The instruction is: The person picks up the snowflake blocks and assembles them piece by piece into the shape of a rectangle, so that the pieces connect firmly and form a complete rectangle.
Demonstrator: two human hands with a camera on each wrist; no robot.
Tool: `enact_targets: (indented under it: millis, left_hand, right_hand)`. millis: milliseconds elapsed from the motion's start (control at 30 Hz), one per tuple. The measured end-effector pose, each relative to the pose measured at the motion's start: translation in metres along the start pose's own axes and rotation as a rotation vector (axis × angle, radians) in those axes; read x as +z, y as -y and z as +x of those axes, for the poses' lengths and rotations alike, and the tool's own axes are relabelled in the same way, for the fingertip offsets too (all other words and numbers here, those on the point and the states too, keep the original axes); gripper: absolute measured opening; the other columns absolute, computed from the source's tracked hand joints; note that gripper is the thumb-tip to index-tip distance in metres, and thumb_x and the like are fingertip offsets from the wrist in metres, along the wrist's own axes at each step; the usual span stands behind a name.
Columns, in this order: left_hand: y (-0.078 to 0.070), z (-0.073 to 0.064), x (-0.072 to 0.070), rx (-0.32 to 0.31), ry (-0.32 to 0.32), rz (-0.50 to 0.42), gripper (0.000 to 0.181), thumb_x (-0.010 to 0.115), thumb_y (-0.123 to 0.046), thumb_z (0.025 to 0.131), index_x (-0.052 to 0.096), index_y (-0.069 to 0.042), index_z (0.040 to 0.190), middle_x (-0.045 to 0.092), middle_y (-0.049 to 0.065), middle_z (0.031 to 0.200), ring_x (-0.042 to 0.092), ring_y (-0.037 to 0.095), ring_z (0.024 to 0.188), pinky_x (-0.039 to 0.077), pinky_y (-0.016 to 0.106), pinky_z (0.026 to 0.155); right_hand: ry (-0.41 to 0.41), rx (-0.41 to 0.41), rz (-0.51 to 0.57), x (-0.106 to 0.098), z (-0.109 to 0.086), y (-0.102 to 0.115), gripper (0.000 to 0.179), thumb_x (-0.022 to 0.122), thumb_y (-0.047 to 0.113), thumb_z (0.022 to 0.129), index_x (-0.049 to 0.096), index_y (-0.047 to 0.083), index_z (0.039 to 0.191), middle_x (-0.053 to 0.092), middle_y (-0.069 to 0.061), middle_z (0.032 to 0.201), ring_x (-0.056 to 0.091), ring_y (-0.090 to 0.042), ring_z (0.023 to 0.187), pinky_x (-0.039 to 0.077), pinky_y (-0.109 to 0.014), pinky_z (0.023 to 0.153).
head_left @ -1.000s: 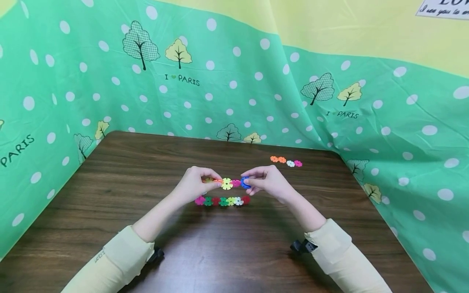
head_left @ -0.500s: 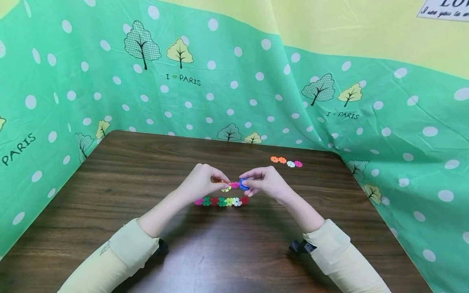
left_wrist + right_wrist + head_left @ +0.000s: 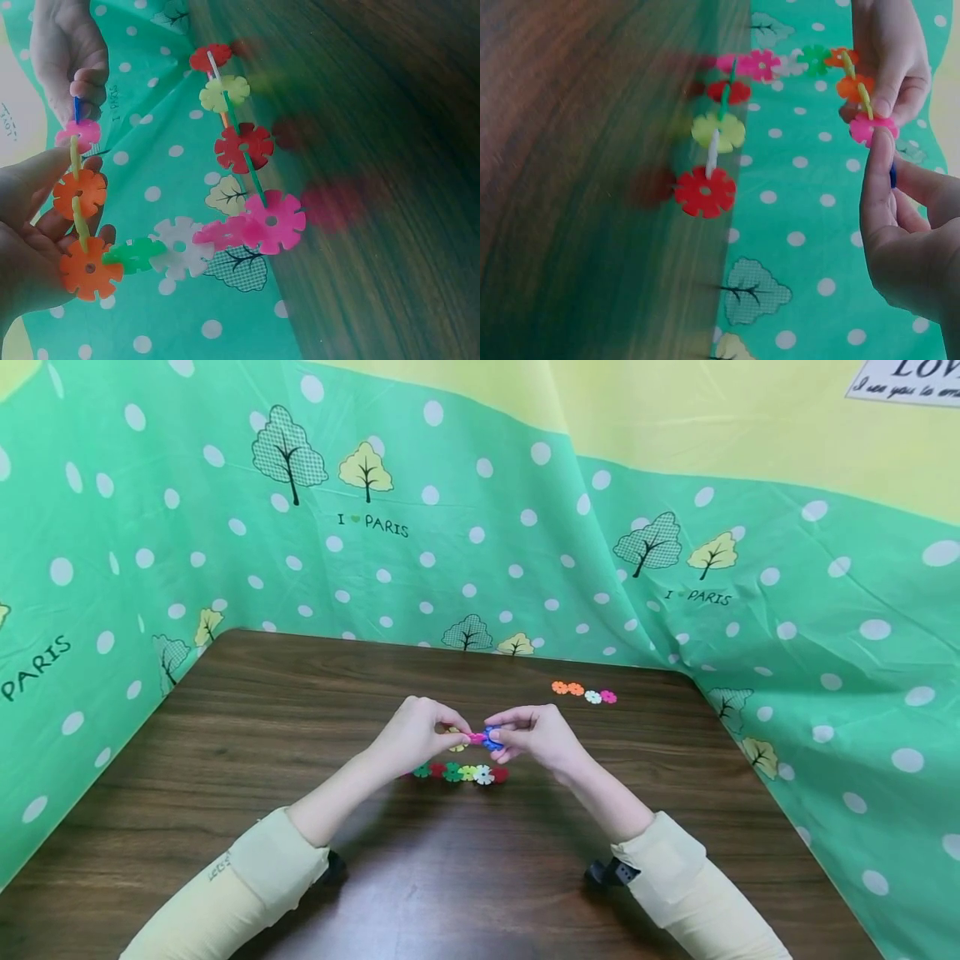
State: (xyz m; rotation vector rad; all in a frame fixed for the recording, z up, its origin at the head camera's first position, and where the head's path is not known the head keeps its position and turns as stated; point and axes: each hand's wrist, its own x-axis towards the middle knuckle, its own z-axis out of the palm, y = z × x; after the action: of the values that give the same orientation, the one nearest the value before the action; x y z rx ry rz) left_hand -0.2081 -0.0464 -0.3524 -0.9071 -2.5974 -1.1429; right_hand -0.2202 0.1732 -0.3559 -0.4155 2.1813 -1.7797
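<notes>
My left hand (image 3: 408,739) pinches a pink flower-shaped plastic disc (image 3: 81,136), the upper end of a chain of slotted interlocking discs. From its fingers the chain runs through yellow and orange discs (image 3: 79,195), then bends through green, white (image 3: 180,247) and pink ones. The chain's other stretch, with green, red and yellow-green discs (image 3: 718,133), ends in a red disc (image 3: 705,192) low by the table. With thumb and fingers my right hand (image 3: 536,741) holds a blue disc (image 3: 492,738) edge-on against the pink disc. Fingers hide most of the blue disc.
Two orange discs (image 3: 567,688), a white disc (image 3: 593,697) and a pink disc (image 3: 609,697) lie farther back on the brown wooden table (image 3: 300,685), toward the right. A green dotted curtain (image 3: 450,552) hangs behind the table.
My left hand has shifted right along the chain, from near the orange and yellow discs to the pink one. My right hand has edged left with the blue disc.
</notes>
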Motion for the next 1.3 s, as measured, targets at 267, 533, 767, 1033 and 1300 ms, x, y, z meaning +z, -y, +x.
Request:
enact_targets:
  millis: [267, 533, 767, 1033, 1300]
  left_hand:
    - [0.002, -0.002, 0.002, 0.009, -0.012, -0.016, 0.003, 0.075, -0.016, 0.081, 0.076, -0.013, 0.082, 0.071, -0.003, 0.071, 0.053, 0.011, 0.051, 0.04, 0.02, 0.046]
    - [-0.002, -0.001, 0.001, -0.038, 0.008, -0.013, 0.004, 0.075, -0.017, 0.08, 0.076, -0.013, 0.082, 0.07, -0.003, 0.07, 0.054, 0.013, 0.053, 0.041, 0.02, 0.046]
    - [-0.003, -0.001, -0.003, -0.083, 0.02, -0.005, 0.005, 0.076, -0.019, 0.08, 0.077, -0.014, 0.082, 0.071, -0.004, 0.074, 0.055, 0.011, 0.057, 0.045, 0.022, 0.05]
    - [0.002, -0.004, -0.008, -0.116, 0.03, -0.01, 0.006, 0.077, -0.021, 0.079, 0.077, -0.015, 0.081, 0.071, -0.006, 0.071, 0.052, 0.012, 0.054, 0.039, 0.023, 0.046]
    - [0.005, -0.005, -0.014, -0.15, 0.052, -0.004, 0.004, 0.076, -0.022, 0.08, 0.077, -0.018, 0.079, 0.07, -0.009, 0.069, 0.052, 0.011, 0.056, 0.038, 0.024, 0.046]
  right_hand:
    - [0.014, 0.002, 0.035, 0.003, -0.002, -0.001, 0.03, 0.065, 0.0, 0.086, 0.061, -0.011, 0.113, 0.071, -0.019, 0.089, 0.07, -0.02, 0.064, 0.056, -0.041, 0.068]
    - [0.068, -0.001, 0.049, -0.003, 0.0, -0.004, 0.033, 0.067, 0.003, 0.086, 0.06, -0.008, 0.116, 0.07, -0.016, 0.089, 0.069, -0.022, 0.067, 0.055, -0.045, 0.073]
    - [0.072, -0.089, -0.035, -0.017, 0.001, -0.008, 0.037, 0.068, 0.013, 0.087, 0.059, -0.002, 0.119, 0.069, -0.017, 0.093, 0.067, -0.039, 0.079, 0.055, -0.046, 0.073]
    - [-0.029, -0.187, -0.307, -0.041, 0.002, -0.017, 0.033, 0.072, 0.019, 0.084, 0.065, 0.008, 0.115, 0.068, -0.014, 0.106, 0.067, -0.03, 0.095, 0.055, -0.037, 0.079]
    - [-0.146, -0.287, -0.645, -0.072, 0.01, -0.029, 0.042, 0.076, 0.02, 0.081, 0.063, 0.013, 0.12, 0.066, -0.003, 0.116, 0.059, -0.021, 0.109, 0.044, -0.046, 0.096]
